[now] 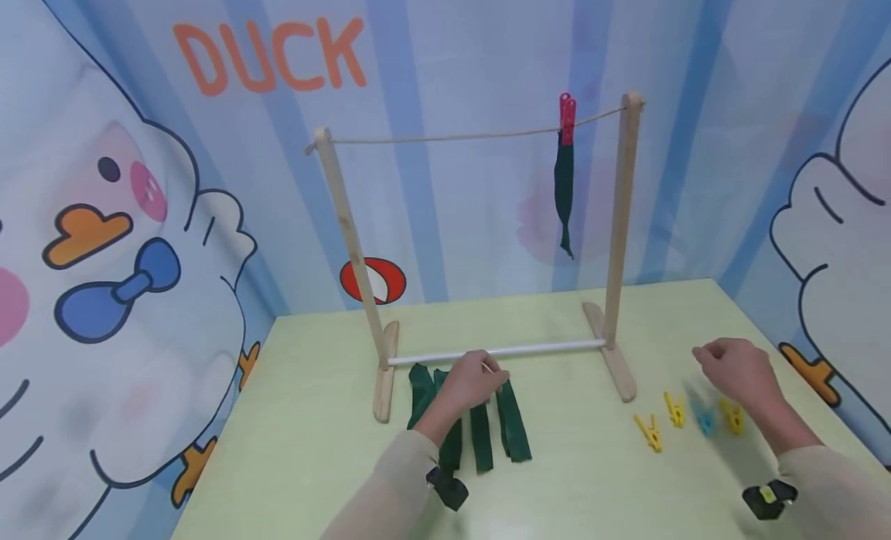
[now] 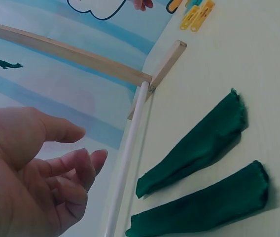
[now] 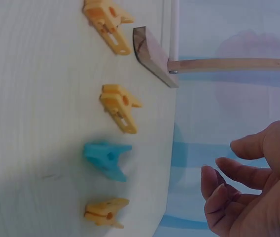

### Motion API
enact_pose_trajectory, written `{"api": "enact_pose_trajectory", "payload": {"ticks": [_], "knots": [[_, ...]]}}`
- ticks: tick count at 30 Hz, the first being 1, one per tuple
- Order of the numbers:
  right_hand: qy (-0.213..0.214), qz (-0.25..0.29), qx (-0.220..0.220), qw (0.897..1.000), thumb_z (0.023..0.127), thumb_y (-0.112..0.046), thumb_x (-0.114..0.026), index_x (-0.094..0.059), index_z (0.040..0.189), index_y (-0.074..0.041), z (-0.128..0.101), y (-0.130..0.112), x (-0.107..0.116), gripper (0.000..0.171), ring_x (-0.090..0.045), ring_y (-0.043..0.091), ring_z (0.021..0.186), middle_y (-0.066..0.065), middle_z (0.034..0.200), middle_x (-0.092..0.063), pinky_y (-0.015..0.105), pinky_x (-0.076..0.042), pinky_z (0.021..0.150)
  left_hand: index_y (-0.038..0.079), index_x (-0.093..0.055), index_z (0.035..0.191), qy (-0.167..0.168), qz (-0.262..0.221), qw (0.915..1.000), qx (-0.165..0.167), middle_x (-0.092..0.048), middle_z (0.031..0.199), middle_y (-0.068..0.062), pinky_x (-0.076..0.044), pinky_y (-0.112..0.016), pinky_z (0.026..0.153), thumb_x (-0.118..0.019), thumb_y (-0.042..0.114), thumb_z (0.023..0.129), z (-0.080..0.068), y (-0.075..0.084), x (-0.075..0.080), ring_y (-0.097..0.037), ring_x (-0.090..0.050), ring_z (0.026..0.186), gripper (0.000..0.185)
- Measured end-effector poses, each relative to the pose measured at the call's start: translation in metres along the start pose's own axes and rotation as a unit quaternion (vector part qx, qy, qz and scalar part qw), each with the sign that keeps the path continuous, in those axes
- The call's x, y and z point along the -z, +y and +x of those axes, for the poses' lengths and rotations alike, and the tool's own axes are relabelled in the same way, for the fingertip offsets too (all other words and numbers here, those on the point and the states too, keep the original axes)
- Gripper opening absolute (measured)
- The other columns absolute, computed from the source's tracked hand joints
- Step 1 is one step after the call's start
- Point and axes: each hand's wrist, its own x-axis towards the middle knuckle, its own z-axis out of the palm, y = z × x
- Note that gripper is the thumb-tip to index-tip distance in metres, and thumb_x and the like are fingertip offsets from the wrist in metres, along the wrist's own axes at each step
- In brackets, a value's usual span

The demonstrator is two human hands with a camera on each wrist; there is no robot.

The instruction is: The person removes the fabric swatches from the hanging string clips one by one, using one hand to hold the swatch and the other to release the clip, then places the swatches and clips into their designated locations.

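Observation:
My left hand hovers over several dark green cloth strips lying side by side on the table. Its fingers are loosely curled, with a gap between thumb and forefinger; the left wrist view shows nothing in them, and two strips below. Above a group of clothespins, my right hand is also loosely curled and holds nothing. The group has yellow clothespins and one blue clothespin. Another green strip hangs from the cord, clipped near its right end by a red clothespin.
A wooden stand with two posts holds the cord along its top. Between its feet runs a white rod. The pale table is backed by a blue striped duck backdrop.

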Motion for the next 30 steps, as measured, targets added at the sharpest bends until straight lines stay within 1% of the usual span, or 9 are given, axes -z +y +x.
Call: {"api": "enact_pose_trajectory", "payload": {"ticks": [4, 6, 8, 10, 13, 18, 21, 25, 30], "knots": [[0.011, 0.010, 0.026, 1.000, 0.105, -0.021, -0.042, -0.055, 0.124, 0.019, -0.001, -0.011, 0.004, 0.046, -0.062, 0.043, 0.086, 0.038, 0.113, -0.060, 0.050, -0.051, 0.067, 0.009, -0.063, 0.103, 0.007, -0.004, 0.9999, -0.015, -0.066, 0.095, -0.006, -0.051, -0.036, 0.065, -0.065, 0.027, 0.099, 0.003, 0.004, 0.002, -0.031, -0.068, 0.074, 0.019], [0.021, 0.018, 0.045, 0.999, 0.106, -0.021, -0.040, -0.054, 0.125, 0.018, -0.001, -0.016, 0.006, 0.047, -0.062, 0.043, 0.087, 0.038, 0.114, -0.059, 0.051, -0.050, 0.068, 0.008, -0.062, 0.106, 0.012, -0.002, 0.9995, -0.028, -0.065, 0.099, -0.006, -0.052, -0.036, 0.067, -0.064, 0.028, 0.099, 0.005, 0.005, 0.003, -0.026, -0.067, 0.074, 0.021], [0.029, 0.024, 0.056, 0.998, 0.106, -0.024, -0.040, -0.053, 0.127, 0.017, 0.000, -0.022, 0.009, 0.048, -0.061, 0.046, 0.091, 0.038, 0.115, -0.058, 0.052, -0.050, 0.068, 0.008, -0.062, 0.110, 0.016, -0.003, 0.9990, -0.042, -0.065, 0.104, -0.006, -0.052, -0.037, 0.068, -0.064, 0.030, 0.099, 0.007, 0.006, 0.003, -0.024, -0.067, 0.076, 0.025], [0.035, 0.028, 0.058, 0.997, 0.106, -0.027, -0.042, -0.052, 0.129, 0.017, 0.001, -0.029, 0.011, 0.050, -0.059, 0.048, 0.095, 0.038, 0.116, -0.057, 0.052, -0.050, 0.068, 0.007, -0.061, 0.115, 0.017, -0.006, 0.9982, -0.057, -0.065, 0.107, -0.007, -0.052, -0.037, 0.070, -0.063, 0.031, 0.100, 0.010, 0.008, 0.004, -0.025, -0.067, 0.080, 0.029], [0.047, 0.033, 0.055, 0.997, 0.106, -0.031, -0.044, -0.051, 0.130, 0.016, 0.002, -0.037, 0.013, 0.053, -0.060, 0.047, 0.093, 0.037, 0.115, -0.057, 0.051, -0.050, 0.066, 0.008, -0.059, 0.122, 0.019, -0.022, 0.9967, -0.076, -0.065, 0.112, -0.007, -0.054, -0.035, 0.070, -0.062, 0.033, 0.100, 0.013, 0.011, 0.003, -0.024, -0.068, 0.083, 0.033], [0.058, 0.044, 0.062, 0.995, 0.105, -0.033, -0.045, -0.050, 0.132, 0.014, 0.005, -0.051, 0.017, 0.055, -0.059, 0.048, 0.097, 0.036, 0.116, -0.058, 0.053, -0.050, 0.069, 0.012, -0.057, 0.125, 0.048, -0.056, 0.9925, -0.097, -0.064, 0.114, -0.005, -0.055, -0.031, 0.068, -0.062, 0.031, 0.100, 0.017, 0.021, 0.007, -0.016, -0.066, 0.072, 0.032], [0.065, 0.046, 0.065, 0.995, 0.105, -0.034, -0.045, -0.050, 0.133, 0.013, 0.007, -0.060, 0.019, 0.055, -0.058, 0.048, 0.101, 0.034, 0.117, -0.059, 0.055, -0.050, 0.073, 0.013, -0.056, 0.126, 0.063, -0.065, 0.9893, -0.114, -0.065, 0.114, -0.004, -0.055, -0.031, 0.066, -0.062, 0.031, 0.100, 0.019, 0.025, 0.010, -0.018, -0.064, 0.069, 0.032], [0.076, 0.047, 0.063, 0.994, 0.105, -0.034, -0.046, -0.050, 0.134, 0.012, 0.008, -0.072, 0.023, 0.054, -0.059, 0.048, 0.103, 0.033, 0.119, -0.059, 0.056, -0.050, 0.074, 0.014, -0.055, 0.130, 0.069, -0.064, 0.9856, -0.140, -0.064, 0.119, -0.002, -0.053, -0.032, 0.065, -0.062, 0.031, 0.101, 0.023, 0.030, 0.013, -0.020, -0.065, 0.070, 0.034], [0.090, 0.053, 0.065, 0.992, 0.105, -0.035, -0.045, -0.050, 0.136, 0.010, 0.010, -0.090, 0.031, 0.055, -0.060, 0.047, 0.102, 0.031, 0.122, -0.058, 0.055, -0.050, 0.074, 0.014, -0.052, 0.137, 0.071, -0.072, 0.9804, -0.169, -0.062, 0.128, -0.003, -0.053, -0.032, 0.065, -0.062, 0.033, 0.100, 0.028, 0.038, 0.018, -0.015, -0.065, 0.070, 0.042]]}}
